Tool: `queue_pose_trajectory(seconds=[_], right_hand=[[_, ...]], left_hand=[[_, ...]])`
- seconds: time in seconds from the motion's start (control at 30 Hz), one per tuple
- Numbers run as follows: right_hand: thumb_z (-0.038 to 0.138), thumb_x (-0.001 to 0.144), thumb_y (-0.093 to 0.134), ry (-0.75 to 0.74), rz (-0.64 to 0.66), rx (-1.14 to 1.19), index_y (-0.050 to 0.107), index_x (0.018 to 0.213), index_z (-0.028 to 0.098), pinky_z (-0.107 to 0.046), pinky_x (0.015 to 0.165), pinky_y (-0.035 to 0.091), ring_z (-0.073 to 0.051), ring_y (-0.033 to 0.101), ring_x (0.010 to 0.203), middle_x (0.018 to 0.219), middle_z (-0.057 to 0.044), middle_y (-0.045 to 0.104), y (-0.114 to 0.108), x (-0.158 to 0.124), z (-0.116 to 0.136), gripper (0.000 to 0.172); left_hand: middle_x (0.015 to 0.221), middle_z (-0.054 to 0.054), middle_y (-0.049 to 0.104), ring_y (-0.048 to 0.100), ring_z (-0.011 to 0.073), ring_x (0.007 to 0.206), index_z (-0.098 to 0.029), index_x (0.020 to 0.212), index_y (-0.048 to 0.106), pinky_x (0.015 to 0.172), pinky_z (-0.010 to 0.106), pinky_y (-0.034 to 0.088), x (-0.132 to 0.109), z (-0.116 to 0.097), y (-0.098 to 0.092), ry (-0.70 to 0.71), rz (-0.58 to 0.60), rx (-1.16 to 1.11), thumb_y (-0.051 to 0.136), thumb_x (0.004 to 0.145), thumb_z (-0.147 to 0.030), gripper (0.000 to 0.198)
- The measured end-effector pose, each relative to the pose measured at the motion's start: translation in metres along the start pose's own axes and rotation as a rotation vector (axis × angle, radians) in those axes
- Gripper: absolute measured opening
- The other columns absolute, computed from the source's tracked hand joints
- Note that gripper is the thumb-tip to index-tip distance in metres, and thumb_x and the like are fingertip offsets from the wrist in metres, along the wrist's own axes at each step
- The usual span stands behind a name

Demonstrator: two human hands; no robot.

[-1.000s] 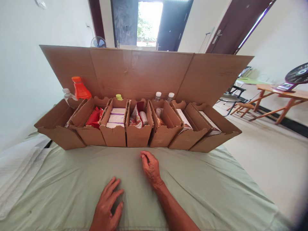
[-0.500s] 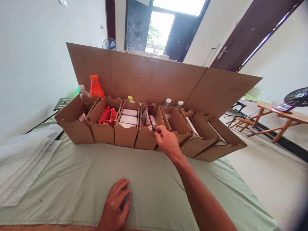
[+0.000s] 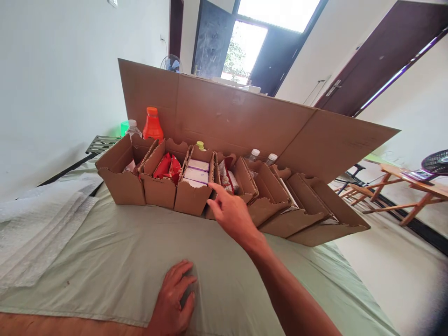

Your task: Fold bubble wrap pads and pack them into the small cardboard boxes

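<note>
My right hand [image 3: 233, 214] reaches over the front of the row of cardboard boxes. Its index fingertip is at the front right corner of the box [image 3: 191, 198] holding stacked white packs [image 3: 196, 174]; I cannot tell whether it touches. Thumb and index finger are apart, with nothing between them. Partly behind the hand, a box contains a red-and-white packet [image 3: 226, 175]. To the left, another box [image 3: 159, 190] holds red packets [image 3: 168, 168]. My left hand [image 3: 173, 296] rests on the green cloth [image 3: 122, 261], fingers loosely curved and spread, holding nothing.
A tall cardboard panel [image 3: 224, 112] stands behind the boxes. An orange bottle [image 3: 153, 125] and several clear bottles with white caps rise behind the row. Bubble wrap [image 3: 45, 233] lies at the left. A fan [image 3: 436, 162] stands on a wooden table at the right.
My right hand has moved left along the box fronts, from the red-and-white packet's box to the white packs' box. The view has shifted slightly. My left hand stays on the cloth.
</note>
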State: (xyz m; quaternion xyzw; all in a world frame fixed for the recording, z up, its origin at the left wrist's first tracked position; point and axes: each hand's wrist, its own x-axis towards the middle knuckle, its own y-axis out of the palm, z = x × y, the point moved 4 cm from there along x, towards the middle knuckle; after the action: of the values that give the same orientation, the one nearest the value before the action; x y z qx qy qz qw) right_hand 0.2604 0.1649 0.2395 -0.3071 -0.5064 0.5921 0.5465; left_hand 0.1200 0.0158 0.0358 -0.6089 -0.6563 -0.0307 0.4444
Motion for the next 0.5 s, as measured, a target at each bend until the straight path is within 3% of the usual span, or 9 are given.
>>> queue_pose_trajectory(seconds=[0.1, 0.27, 0.37, 0.5], right_hand=[[0.021, 0.093, 0.056, 0.033, 0.06, -0.068, 0.057, 0.14, 0.023, -0.033, 0.072, 0.043, -0.028, 0.071, 0.087, 0.092, -0.008, 0.078, 0.018, 0.023, 0.016, 0.047], [0.016, 0.094, 0.051, 0.041, 0.033, -0.062, 0.071, 0.103, 0.022, -0.032, 0.068, 0.041, -0.028, 0.071, 0.083, 0.089, -0.011, 0.078, 0.026, 0.032, 0.023, 0.023], [0.016, 0.093, 0.052, 0.013, 0.031, -0.035, 0.07, 0.097, 0.023, -0.029, 0.064, 0.038, -0.024, 0.07, 0.075, 0.079, -0.007, 0.077, 0.022, 0.003, 0.026, 0.02], [0.019, 0.095, 0.049, -0.065, 0.071, 0.043, 0.069, 0.09, 0.026, -0.027, 0.06, 0.037, -0.019, 0.067, 0.063, 0.07, -0.001, 0.073, 0.008, -0.074, 0.019, 0.021]], left_hand=[[0.122, 0.013, 0.073, 0.069, 0.0263, 0.116, -0.023, 0.106, 0.07, 0.093, 0.043, 0.061, 0.0, 0.0, -0.001, 0.005, -0.029, -0.009, 0.056, 0.083, -0.011, 0.03], [0.131, 0.014, 0.067, 0.065, 0.0261, 0.122, -0.023, 0.114, 0.068, 0.096, 0.043, 0.059, 0.001, 0.0, -0.013, -0.094, -0.15, -0.017, 0.054, 0.089, -0.013, 0.03], [0.145, 0.015, 0.056, 0.057, 0.0292, 0.133, -0.023, 0.13, 0.06, 0.105, 0.051, 0.053, -0.003, 0.006, -0.023, -0.239, -0.211, -0.009, 0.053, 0.093, -0.018, 0.038], [0.156, 0.013, 0.044, 0.045, 0.0316, 0.144, -0.026, 0.147, 0.044, 0.116, 0.057, 0.041, -0.02, 0.027, -0.037, -0.351, -0.281, -0.057, 0.057, 0.094, -0.025, 0.054]])
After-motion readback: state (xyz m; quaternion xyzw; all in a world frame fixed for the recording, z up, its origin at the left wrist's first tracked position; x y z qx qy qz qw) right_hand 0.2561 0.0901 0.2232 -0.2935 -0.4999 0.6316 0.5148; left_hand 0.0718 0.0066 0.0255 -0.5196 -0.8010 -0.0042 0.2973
